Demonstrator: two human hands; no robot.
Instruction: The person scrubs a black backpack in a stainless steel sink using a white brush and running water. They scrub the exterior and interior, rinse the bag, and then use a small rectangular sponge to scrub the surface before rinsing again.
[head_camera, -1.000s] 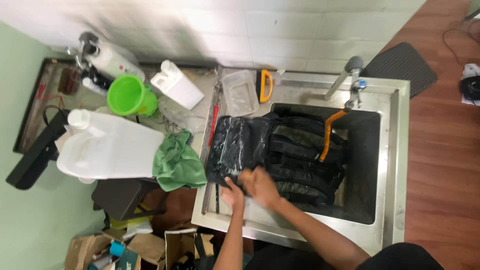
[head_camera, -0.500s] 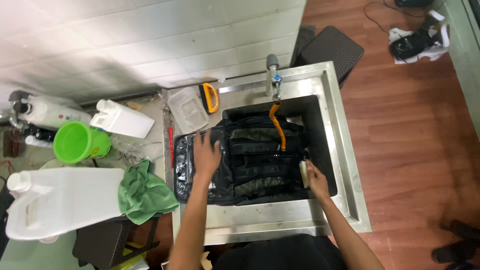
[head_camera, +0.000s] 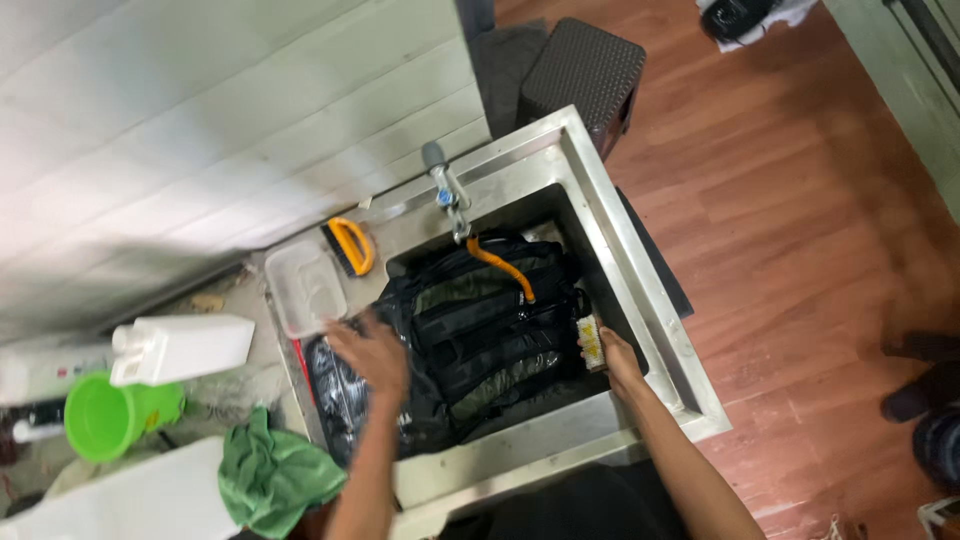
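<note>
Now the black backpack (head_camera: 480, 330) lies wet and glossy in the sink (head_camera: 640, 300), orange handle (head_camera: 500, 268) up. Left hand (head_camera: 372, 350) presses flat, fingers spread; right hand (head_camera: 618, 362) grips a brush (head_camera: 590, 343).

Scene surroundings, seen from above. A grey tap (head_camera: 446, 195) stands at the back rim of the steel sink (head_camera: 655, 320). On the ledge just left of the tap lies an orange-handled scrubbing brush (head_camera: 350, 247), with a clear plastic container (head_camera: 305, 290) beside it. Further left, a white rectangular jug (head_camera: 183, 348) lies on its side near a bright green bucket (head_camera: 108, 415). A crumpled green cloth (head_camera: 275, 480) rests at the lower left, against a large white canister (head_camera: 130, 500). White wall tiles (head_camera: 200, 130) fill the upper left. A dark woven stool (head_camera: 585, 70) stands behind the sink on the reddish wooden floor (head_camera: 800, 220).
</note>
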